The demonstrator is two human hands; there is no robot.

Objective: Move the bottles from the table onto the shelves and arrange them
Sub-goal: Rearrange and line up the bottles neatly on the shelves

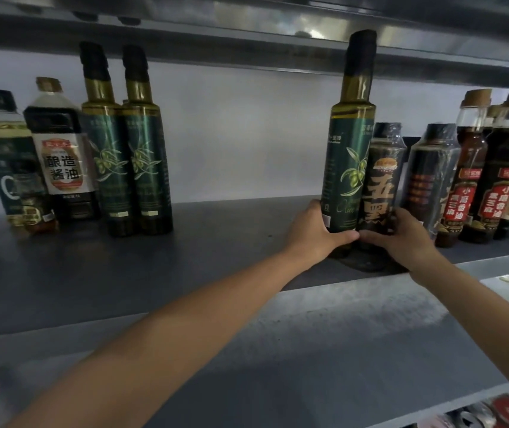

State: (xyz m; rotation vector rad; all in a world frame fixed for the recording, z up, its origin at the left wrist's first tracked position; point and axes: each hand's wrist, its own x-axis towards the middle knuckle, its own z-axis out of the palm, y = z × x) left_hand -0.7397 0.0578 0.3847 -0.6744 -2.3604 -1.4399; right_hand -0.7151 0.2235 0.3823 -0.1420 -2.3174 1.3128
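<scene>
On the grey shelf (185, 261) a tall green olive oil bottle (349, 143) stands upright, and my left hand (315, 233) grips its base. Right beside it, touching, stands a shorter dark bottle with orange characters (381, 180); my right hand (407, 236) wraps round its lower part. The two thumbs nearly meet in front of the bottles. Both bottles rest close to the shelf's front edge.
Two matching olive oil bottles (132, 156) stand at left with a soy sauce bottle (61, 156) and other bottles. Dark wrapped bottles (432, 177) and sesame oil bottles (490, 168) crowd the right. A shelf runs overhead; jar lids (506, 412) show below.
</scene>
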